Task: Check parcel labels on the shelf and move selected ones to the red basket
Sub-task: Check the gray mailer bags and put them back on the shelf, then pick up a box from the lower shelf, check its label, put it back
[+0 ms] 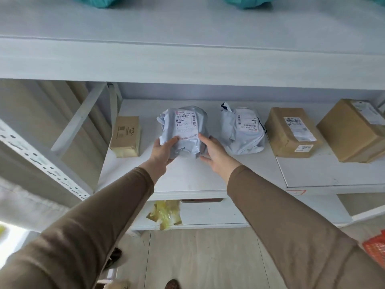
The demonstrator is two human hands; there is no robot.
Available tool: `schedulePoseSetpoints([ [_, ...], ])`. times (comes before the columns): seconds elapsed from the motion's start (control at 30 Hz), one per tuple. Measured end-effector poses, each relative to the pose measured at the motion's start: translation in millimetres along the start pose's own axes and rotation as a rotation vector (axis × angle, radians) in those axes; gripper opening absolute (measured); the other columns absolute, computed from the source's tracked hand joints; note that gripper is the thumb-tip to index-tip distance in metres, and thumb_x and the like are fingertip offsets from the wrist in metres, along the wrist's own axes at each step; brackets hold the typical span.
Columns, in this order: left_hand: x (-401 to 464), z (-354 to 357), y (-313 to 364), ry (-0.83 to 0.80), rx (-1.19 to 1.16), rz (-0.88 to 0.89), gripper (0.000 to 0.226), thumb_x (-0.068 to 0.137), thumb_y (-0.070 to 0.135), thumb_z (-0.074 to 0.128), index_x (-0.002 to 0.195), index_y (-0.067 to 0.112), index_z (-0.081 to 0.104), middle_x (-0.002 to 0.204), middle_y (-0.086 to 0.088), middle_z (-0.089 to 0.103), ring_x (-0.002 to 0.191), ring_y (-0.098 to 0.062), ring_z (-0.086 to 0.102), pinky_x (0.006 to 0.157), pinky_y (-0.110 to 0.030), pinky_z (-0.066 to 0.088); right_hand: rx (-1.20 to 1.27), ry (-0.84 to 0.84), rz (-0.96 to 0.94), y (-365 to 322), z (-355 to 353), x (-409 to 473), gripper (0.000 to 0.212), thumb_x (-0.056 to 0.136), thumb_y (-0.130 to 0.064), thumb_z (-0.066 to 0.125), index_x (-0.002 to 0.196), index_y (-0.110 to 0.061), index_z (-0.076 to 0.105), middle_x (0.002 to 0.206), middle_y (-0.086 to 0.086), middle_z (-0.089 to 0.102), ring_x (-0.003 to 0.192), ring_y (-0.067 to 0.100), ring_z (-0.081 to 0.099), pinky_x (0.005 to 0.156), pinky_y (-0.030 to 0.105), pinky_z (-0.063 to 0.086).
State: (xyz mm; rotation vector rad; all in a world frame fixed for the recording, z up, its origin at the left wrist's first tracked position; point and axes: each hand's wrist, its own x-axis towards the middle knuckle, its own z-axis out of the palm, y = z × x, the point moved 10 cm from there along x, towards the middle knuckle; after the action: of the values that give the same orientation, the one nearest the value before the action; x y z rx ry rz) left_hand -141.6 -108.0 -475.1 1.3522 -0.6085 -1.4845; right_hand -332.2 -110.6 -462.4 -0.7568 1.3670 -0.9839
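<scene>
- The crumpled grey plastic mailer parcel (pixel 183 130) sits on the white shelf board (pixel 187 180), label up, cupped between both hands.
- The left hand (pixel 161 152) grips its near-left corner; the right hand (pixel 212 152) presses open fingers along its right side.
- The red basket (pixel 375 245) is cut off at the lower right; label print is unreadable.

White metal shelving (pixel 187 59), pale floor (pixel 204 257)

Pale grey parcel (pixel 183 132) with white label (pixel 186 124), tan boxes (pixel 291 132), brown sleeves (pixel 291 226), orange-red basket (pixel 375 249), white shelf (pixel 187 180).
</scene>
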Motion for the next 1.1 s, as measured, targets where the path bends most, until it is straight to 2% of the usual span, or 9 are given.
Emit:
schedulePoseSetpoints([
  [0.17, 38, 3, -8, -0.037, 0.091, -0.01, 0.048, 0.098, 0.03, 0.07, 0.14, 0.018, 0.049, 0.123, -0.007, 0.066, 0.092, -0.018, 0.066, 0.077, -0.034, 0.055, -0.036, 0.074, -0.092, 0, 2, 37, 0.006, 0.094, -0.025, 0.069, 0.098, -0.023, 0.065, 0.106, 0.001, 0.069, 0.097, 0.019, 0.064, 0.093, 0.041, 0.055],
  [0.33, 41, -16, -12, 0.022, 0.477, 0.0, 0.056, 0.096, 0.051, 0.067, 0.138, 0.017, 0.056, 0.129, -0.012, 0.068, 0.101, -0.028, 0.064, 0.076, -0.038, 0.051, -0.229, 0.163, -0.114, 11, -2, 33, 0.01, 0.095, -0.017, 0.066, 0.087, -0.019, 0.059, 0.085, 0.003, 0.062, 0.078, 0.023, 0.06, 0.061, 0.026, 0.045],
  [0.4, 32, -25, -4, 0.059, 0.537, 0.065, 0.076, 0.092, 0.054, 0.07, 0.153, 0.017, 0.046, 0.147, -0.009, 0.059, 0.122, -0.033, 0.062, 0.092, -0.042, 0.051, -0.411, 0.267, -0.181, 7, -5, 21, 0.023, 0.092, -0.026, 0.068, 0.11, -0.013, 0.064, 0.109, 0.011, 0.067, 0.107, 0.033, 0.064, 0.082, 0.035, 0.049],
  [0.47, 16, -39, 17, 0.11, 0.567, 0.204, 0.086, 0.093, 0.049, 0.071, 0.162, 0.019, 0.03, 0.161, -0.007, 0.044, 0.144, -0.031, 0.047, 0.11, -0.038, 0.042, -0.622, 0.338, -0.41, -13, 11, -2, 0.047, 0.094, -0.024, 0.066, 0.139, -0.01, 0.057, 0.148, 0.015, 0.054, 0.141, 0.035, 0.044, 0.114, 0.042, 0.038],
  [0.6, -12, -80, 73, 0.157, 0.578, 0.516, 0.069, 0.099, 0.041, 0.066, 0.159, 0.022, 0.038, 0.163, 0.001, 0.043, 0.151, -0.015, 0.038, 0.125, -0.041, 0.032, -0.629, 0.17, -0.86, -48, 94, -57, 0.048, 0.101, -0.012, 0.056, 0.15, -0.012, 0.051, 0.162, 0.007, 0.041, 0.153, 0.02, 0.028, 0.123, 0.017, 0.016],
  [0.73, -4, -147, 104, 0.301, 0.483, 0.415, 0.06, 0.107, 0.035, 0.054, 0.161, 0.02, 0.035, 0.159, -0.004, 0.049, 0.145, -0.019, 0.047, 0.114, -0.027, 0.037, -0.455, -0.098, -0.603, -34, 174, -32, 0.052, 0.107, -0.019, 0.051, 0.157, -0.014, 0.041, 0.164, 0.005, 0.04, 0.153, 0.018, 0.033, 0.125, 0.027, 0.025],
  [0.93, 48, -183, 75, 0.258, 0.516, 0.089, 0.059, 0.111, 0.047, 0.033, 0.16, 0.015, 0.031, 0.157, -0.008, 0.045, 0.148, -0.027, 0.04, 0.103, -0.033, 0.03, -0.344, -0.207, -0.111, 12, 238, 24, 0.062, 0.109, -0.033, 0.046, 0.165, -0.019, 0.021, 0.168, 0.003, 0.033, 0.152, 0.025, 0.036, 0.117, 0.032, 0.031],
  [1.03, 63, -188, 64, 0.249, 0.505, -0.01, 0.06, 0.111, 0.048, 0.034, 0.16, 0.015, 0.034, 0.153, -0.005, 0.046, 0.144, -0.025, 0.041, 0.102, -0.034, 0.029, -0.297, -0.243, -0.003, 32, 251, 41, 0.054, 0.109, -0.032, 0.046, 0.16, -0.021, 0.032, 0.148, -0.004, 0.049, 0.14, 0.026, 0.049, 0.114, 0.036, 0.038],
  [1.1, 67, -194, 56, 0.254, 0.476, -0.06, 0.054, 0.11, 0.048, 0.036, 0.153, 0.016, 0.044, 0.153, -0.006, 0.05, 0.139, -0.026, 0.047, 0.105, -0.033, 0.034, -0.256, -0.263, 0.039, 44, 258, 52, 0.046, 0.108, -0.034, 0.049, 0.151, -0.019, 0.047, 0.145, 0.005, 0.059, 0.131, 0.029, 0.058, 0.114, 0.044, 0.044],
])
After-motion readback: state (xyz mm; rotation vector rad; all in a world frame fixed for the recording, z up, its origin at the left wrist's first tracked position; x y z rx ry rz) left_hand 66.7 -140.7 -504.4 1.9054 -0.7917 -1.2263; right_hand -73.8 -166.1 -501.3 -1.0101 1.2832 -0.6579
